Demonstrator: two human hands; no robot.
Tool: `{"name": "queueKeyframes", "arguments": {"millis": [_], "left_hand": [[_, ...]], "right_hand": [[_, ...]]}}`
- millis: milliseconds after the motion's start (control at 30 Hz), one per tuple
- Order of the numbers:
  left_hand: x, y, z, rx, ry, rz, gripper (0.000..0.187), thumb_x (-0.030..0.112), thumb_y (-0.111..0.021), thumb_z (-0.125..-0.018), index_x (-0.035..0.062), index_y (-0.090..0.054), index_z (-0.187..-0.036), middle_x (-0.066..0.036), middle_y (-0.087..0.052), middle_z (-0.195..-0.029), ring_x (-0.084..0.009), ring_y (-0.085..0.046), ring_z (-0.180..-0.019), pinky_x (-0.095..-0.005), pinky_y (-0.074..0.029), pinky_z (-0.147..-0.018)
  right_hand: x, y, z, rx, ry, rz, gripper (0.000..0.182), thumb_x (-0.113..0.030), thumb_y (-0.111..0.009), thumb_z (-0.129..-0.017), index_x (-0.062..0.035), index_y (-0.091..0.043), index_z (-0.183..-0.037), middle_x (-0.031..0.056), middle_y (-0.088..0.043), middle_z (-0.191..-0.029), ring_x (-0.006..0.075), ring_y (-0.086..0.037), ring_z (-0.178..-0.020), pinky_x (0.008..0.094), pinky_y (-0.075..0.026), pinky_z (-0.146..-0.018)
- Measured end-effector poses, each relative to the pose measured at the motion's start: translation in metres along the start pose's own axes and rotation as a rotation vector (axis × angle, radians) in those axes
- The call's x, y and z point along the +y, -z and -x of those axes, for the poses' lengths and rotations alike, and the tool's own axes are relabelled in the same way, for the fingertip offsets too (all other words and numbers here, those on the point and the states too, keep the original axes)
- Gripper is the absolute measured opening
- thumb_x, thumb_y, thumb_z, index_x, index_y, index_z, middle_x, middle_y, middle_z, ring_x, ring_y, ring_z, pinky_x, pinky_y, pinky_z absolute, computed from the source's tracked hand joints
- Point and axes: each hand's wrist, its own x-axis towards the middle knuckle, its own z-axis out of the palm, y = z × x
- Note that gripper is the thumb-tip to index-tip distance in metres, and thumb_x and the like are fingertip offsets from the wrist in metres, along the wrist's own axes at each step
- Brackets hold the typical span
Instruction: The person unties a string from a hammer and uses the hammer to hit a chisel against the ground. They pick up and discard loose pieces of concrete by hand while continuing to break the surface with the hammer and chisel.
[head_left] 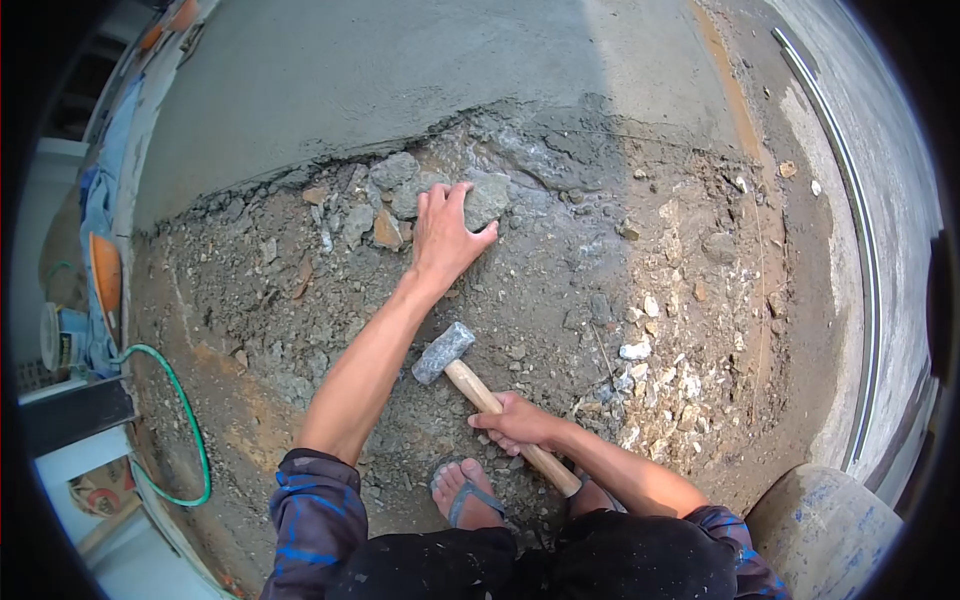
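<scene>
My left hand [448, 235] reaches out over the rubble at the edge of the wet concrete. Its fingers and thumb curl around a grey stone [488, 198], which rests among other rocks. To the left of the fingers lie several more grey stones [395, 170] and a brownish one [387, 230]. My right hand [515, 424] is wrapped around the wooden handle of a sledgehammer [443, 353]. The hammer's grey metal head points up and left, below my left forearm and just above the ground.
Smooth wet concrete [400, 70] covers the far side, ending in a ragged edge. Loose gravel [690, 330] spreads around my sandalled foot [466, 495]. A green hose [190, 410] curves at the left near an orange object [105, 275]. A large stained cylinder [825, 530] stands lower right.
</scene>
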Motion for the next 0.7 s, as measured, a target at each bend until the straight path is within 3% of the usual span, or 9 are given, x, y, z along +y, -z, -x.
{"name": "queueKeyframes", "arguments": {"millis": [33,233,333,400,433,500,600,700], "left_hand": [[0.007,-0.007,-0.007,0.001,0.002,0.002,0.067,0.028,-0.084,-0.072,0.0012,-0.054,-0.127,-0.017,-0.052,-0.115,-0.0339,-0.05,-0.109,-0.0442,-0.045,-0.096],[0.02,-0.027,-0.018,-0.019,0.244,-0.02,0.064,0.031,-0.081,-0.078,0.0016,-0.049,-0.126,-0.021,-0.049,-0.118,-0.0362,-0.05,-0.111,-0.0472,-0.047,-0.091],[0.015,-0.028,-0.027,0.093,0.341,0.011,0.057,0.035,-0.08,-0.079,0.0013,-0.054,-0.117,-0.019,-0.052,-0.112,-0.0366,-0.051,-0.112,-0.0476,-0.044,-0.095],[0.014,-0.032,-0.028,0.162,0.159,-0.135,0.059,0.034,-0.076,-0.083,0.0001,-0.053,-0.126,-0.022,-0.053,-0.123,-0.0377,-0.05,-0.118,-0.0472,-0.042,-0.101],[0.011,-0.033,-0.028,0.164,0.162,-0.135,0.059,0.034,-0.076,-0.083,0.0001,-0.053,-0.126,-0.022,-0.053,-0.123,-0.0377,-0.05,-0.118,-0.0472,-0.042,-0.101],[0.003,-0.032,-0.021,0.014,-0.07,-0.094,0.067,0.031,-0.072,-0.087,-0.0019,-0.046,-0.138,-0.025,-0.047,-0.141,-0.0388,-0.046,-0.125,-0.0462,-0.039,-0.106],[-0.008,-0.024,-0.017,-0.162,-0.162,-0.139,0.072,0.027,-0.069,-0.089,-0.0027,-0.038,-0.147,-0.025,-0.036,-0.153,-0.0392,-0.043,-0.129,-0.0452,-0.037,-0.108],[-0.004,-0.024,-0.023,-0.237,-0.128,-0.238,0.071,0.026,-0.067,-0.09,-0.0037,-0.037,-0.147,-0.025,-0.035,-0.154,-0.039,-0.044,-0.127,-0.0465,-0.039,-0.107]], "right_hand": [[-0.002,0.0,0.002,0.0,-0.002,-0.009,0.022,-0.021,-0.067,-0.095,-0.0079,-0.049,-0.093,-0.0021,-0.049,-0.063,0.0067,-0.045,-0.045,0.0251,-0.037,-0.038],[-0.001,0.004,0.0,-0.009,-0.001,-0.01,0.022,-0.022,-0.067,-0.095,-0.0074,-0.051,-0.093,-0.0023,-0.049,-0.063,0.0069,-0.046,-0.045,0.0251,-0.037,-0.038],[0.0,0.004,-0.001,-0.013,-0.01,-0.004,0.022,-0.023,-0.067,-0.096,-0.0076,-0.051,-0.093,-0.0024,-0.049,-0.064,0.0068,-0.045,-0.046,0.0249,-0.037,-0.039],[-0.002,0.005,0.001,-0.024,-0.02,-0.004,0.022,-0.023,-0.067,-0.096,-0.0077,-0.051,-0.094,-0.0024,-0.049,-0.064,0.0066,-0.046,-0.046,0.0248,-0.037,-0.039],[-0.003,0.007,0.001,-0.033,-0.021,-0.007,0.022,-0.024,-0.067,-0.096,-0.0079,-0.051,-0.094,-0.0024,-0.049,-0.065,0.0065,-0.046,-0.046,0.0247,-0.037,-0.039],[-0.005,0.007,0.002,-0.036,-0.029,-0.008,0.022,-0.024,-0.067,-0.096,-0.0081,-0.052,-0.093,-0.0023,-0.049,-0.065,0.0064,-0.046,-0.046,0.0247,-0.038,-0.039],[-0.004,0.007,0.0,-0.044,-0.032,-0.022,0.022,-0.023,-0.067,-0.096,-0.0082,-0.051,-0.093,-0.0024,-0.049,-0.065,0.0063,-0.046,-0.047,0.0247,-0.038,-0.039],[-0.002,0.009,-0.002,-0.048,-0.031,-0.026,0.022,-0.022,-0.067,-0.096,-0.008,-0.051,-0.092,-0.0024,-0.049,-0.064,0.0064,-0.046,-0.047,0.0247,-0.038,-0.039]]}}
